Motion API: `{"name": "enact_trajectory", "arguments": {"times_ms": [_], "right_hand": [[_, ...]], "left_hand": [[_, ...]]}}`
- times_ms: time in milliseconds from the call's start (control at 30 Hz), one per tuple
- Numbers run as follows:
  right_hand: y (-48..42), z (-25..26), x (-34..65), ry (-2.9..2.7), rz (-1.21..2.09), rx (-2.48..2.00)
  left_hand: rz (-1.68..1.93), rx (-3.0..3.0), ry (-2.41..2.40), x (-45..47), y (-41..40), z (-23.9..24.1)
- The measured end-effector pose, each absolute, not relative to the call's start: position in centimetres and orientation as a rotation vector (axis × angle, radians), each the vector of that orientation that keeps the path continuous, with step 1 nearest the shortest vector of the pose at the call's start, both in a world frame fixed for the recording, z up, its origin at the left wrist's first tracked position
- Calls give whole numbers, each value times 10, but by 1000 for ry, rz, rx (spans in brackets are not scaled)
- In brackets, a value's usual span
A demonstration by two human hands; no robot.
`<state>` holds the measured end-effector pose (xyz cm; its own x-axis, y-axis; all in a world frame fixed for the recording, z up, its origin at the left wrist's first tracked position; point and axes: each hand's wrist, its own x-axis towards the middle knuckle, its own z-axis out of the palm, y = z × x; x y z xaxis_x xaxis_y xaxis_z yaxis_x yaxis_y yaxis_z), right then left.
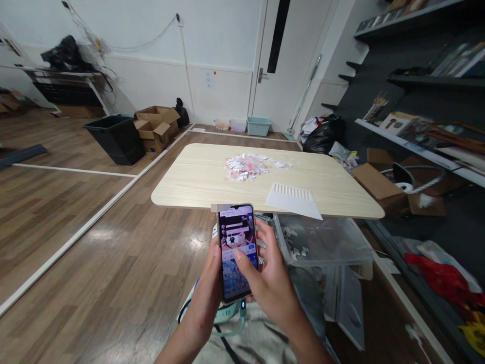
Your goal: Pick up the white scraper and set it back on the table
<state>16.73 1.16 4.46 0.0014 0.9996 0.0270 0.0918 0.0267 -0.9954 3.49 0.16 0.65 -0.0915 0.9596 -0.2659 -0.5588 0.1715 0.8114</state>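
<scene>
A smartphone (237, 250) with a lit screen is held upright in front of me. My left hand (207, 296) grips its left edge and back. My right hand (270, 280) wraps the right side, thumb resting on the screen. A cable hangs from the phone's bottom end. Beyond the phone stands a light wooden table (189, 187) with a pile of small white and pink paper scraps (250, 166) and a white plastic scraper (293, 199) near its front edge.
A clear plastic bin (341, 253) with a few scraps sits under the table's front right. Cardboard boxes (156, 126) and a black bin (115, 137) stand at the back left. Shelves (424, 136) line the right wall, with boxes and bags on the floor.
</scene>
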Motion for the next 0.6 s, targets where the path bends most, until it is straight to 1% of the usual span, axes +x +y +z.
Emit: {"name": "enact_trajectory", "arguments": {"times_ms": [133, 233, 333, 600], "right_hand": [[14, 38, 189, -1239, 1426, -1048], [18, 29, 205, -1259, 1567, -892], [18, 25, 213, -1295, 1603, -833], [15, 39, 207, -1345, 1581, -923]], "left_hand": [[1229, 417, 958, 29, -3, 27], [1159, 365, 911, 27, -5, 40], [1148, 395, 887, 26, -6, 43], [1180, 387, 885, 25, -5, 31]]}}
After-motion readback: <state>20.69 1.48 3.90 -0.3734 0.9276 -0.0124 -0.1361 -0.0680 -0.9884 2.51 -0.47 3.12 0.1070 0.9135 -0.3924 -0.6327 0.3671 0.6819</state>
